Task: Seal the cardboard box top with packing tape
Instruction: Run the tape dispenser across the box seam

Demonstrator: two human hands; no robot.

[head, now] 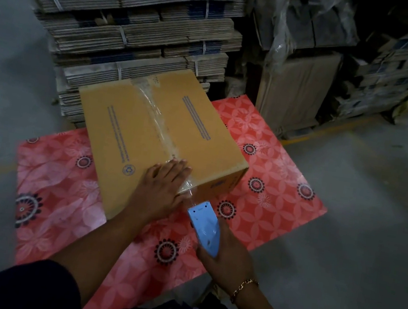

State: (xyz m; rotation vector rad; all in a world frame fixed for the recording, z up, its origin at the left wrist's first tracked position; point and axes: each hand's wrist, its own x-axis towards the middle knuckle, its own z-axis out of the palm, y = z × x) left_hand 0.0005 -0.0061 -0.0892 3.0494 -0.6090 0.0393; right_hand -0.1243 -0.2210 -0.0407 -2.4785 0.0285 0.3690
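Observation:
A closed brown cardboard box [128, 122] sits on a red flowered mat. A strip of clear packing tape [158, 118] runs along its top centre seam and down over the near edge. My left hand [164, 182] lies flat, fingers together, on the taped seam at the near top edge. My right hand [226, 261] grips a light blue tape dispenser [204, 227] just below the box's near corner. A short stretch of clear tape joins the dispenser's toothed end to the box.
The red flowered mat [274, 170] lies on a grey concrete floor. Tall stacks of strapped flat cardboard [137, 25] rise right behind the box. More cartons and plastic-wrapped goods [316, 65] stand at the back right. A yellow floor line [328, 130] runs behind the mat.

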